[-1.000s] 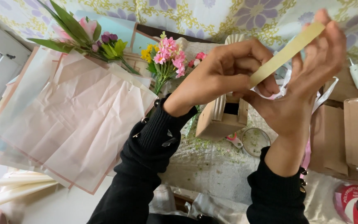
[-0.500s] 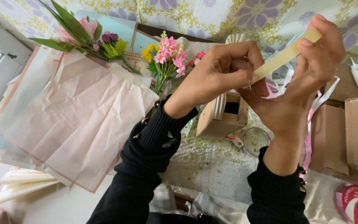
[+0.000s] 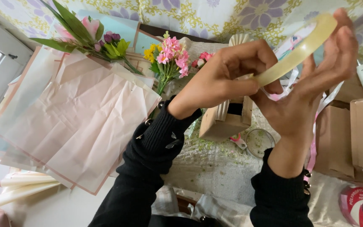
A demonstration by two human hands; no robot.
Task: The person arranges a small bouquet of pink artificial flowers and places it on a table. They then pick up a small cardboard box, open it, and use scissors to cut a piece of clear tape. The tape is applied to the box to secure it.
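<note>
Tape roll (image 3: 299, 52), a thin, light, stiff yellowish ring held up at two o'clock above the table (image 3: 215, 176), is pinched at its lower rim by the left hand (image 3: 227, 77) while the right hand (image 3: 311, 92) cradles it with spread fingers; its edges look the safest place to grip.

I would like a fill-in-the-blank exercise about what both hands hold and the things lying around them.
1. Both hands, the left hand and the right hand, hold a roll of ____.
2. The stacked wrapping paper sheets are mostly pale ____.
3. Both sleeves are ____.
4. The small flower bunch lies ____ the hands.

Missing words: tape; pink; black; behind
</note>
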